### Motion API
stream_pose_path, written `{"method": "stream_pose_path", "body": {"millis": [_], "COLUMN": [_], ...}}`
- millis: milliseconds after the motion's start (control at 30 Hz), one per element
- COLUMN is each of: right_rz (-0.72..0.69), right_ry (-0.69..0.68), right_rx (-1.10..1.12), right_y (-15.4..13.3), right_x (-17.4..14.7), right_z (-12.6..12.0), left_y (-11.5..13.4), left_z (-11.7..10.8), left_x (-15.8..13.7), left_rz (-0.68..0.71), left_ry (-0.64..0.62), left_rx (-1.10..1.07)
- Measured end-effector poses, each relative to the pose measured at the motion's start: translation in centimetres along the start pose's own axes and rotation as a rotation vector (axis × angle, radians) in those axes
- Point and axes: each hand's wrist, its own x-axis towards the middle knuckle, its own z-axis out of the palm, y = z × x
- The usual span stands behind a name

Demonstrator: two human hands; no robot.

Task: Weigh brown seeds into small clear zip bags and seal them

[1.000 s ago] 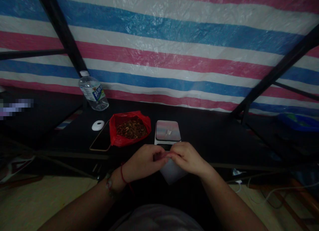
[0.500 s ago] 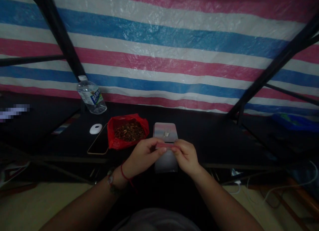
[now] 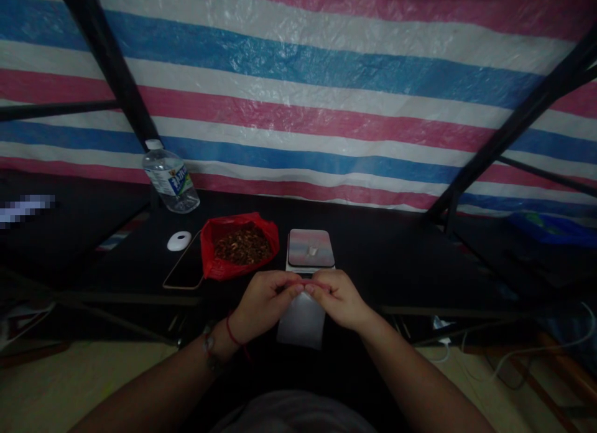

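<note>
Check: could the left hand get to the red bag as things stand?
Probably yes. The red bag lies open just beyond the left hand with nothing between, but both hands now pinch a small pouch.

Both forearms reach forward from bottom of view. Left hand (image 3: 263,302) and right hand (image 3: 338,299) meet at centre, fingertips pinched together, knuckles up.

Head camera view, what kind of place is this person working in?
Probably a makeshift packing stall or shelter: a red, white and blue striped plastic tarp serves as the wall, black metal poles frame it, and a small digital scale sits beside a red plastic bag of brown dried bits.
</note>
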Motion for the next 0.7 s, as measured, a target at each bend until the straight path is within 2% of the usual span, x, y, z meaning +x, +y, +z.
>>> {"method": "stream_pose_path", "body": {"millis": [233, 400, 500, 700], "right_rz": [-0.144, -0.172, -0.176, -0.136], "right_ry": [-0.040, -0.054, -0.044, -0.055], "right_rx": [-0.050, -0.054, -0.074, -0.069], "right_y": [-0.5, -0.7, -0.7, -0.2], "right_x": [-0.2, -0.2, -0.2, -0.2], "right_z": [-0.6, -0.8, -0.9, -1.3], "left_y": [0.0, -0.3, -0.4, -0.4], "left_z": [-1.1, -1.3, -1.0, -0.8], "left_x": [0.3, 0.3, 0.1, -0.5], "left_rz": [-0.058, -0.072, -0.057, 0.020], "left_ry": [-0.167, -0.183, -0.158, 0.004], "left_rx": [-0.201, -0.299, -0.265, -0.108]}}
